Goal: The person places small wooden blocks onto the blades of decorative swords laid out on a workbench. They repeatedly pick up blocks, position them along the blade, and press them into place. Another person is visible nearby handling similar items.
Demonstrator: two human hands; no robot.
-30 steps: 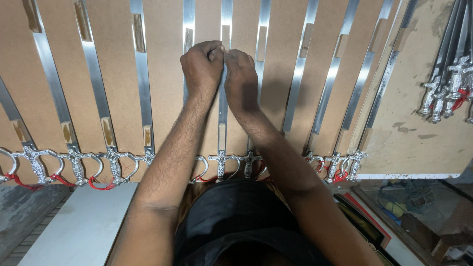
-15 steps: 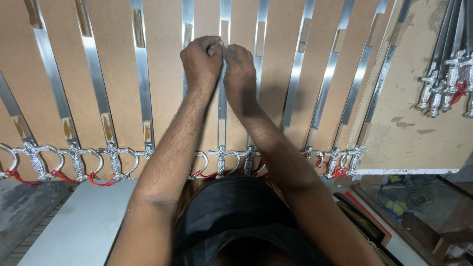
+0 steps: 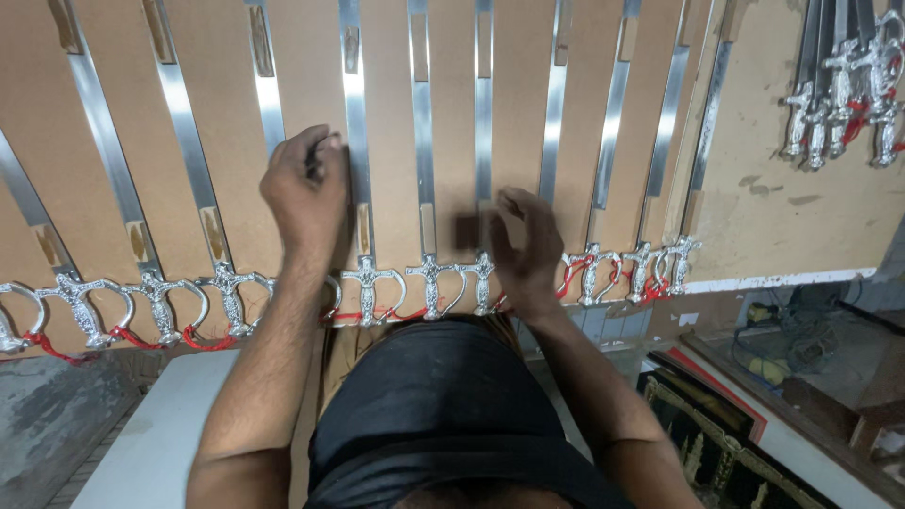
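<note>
The left hand (image 3: 304, 193) has its fingers closed on a sword blade (image 3: 356, 123) at 11 o'clock. The right hand (image 3: 523, 240), at 1 o'clock, pinches a dark small piece (image 3: 466, 231) beside the hilts (image 3: 432, 283).

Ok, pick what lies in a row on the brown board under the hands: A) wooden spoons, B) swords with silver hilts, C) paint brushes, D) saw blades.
B: long shiny blades run up the brown board and end in ornate silver hilts, as on the sword by the left hand; the right hand rests near the hilts.
</note>
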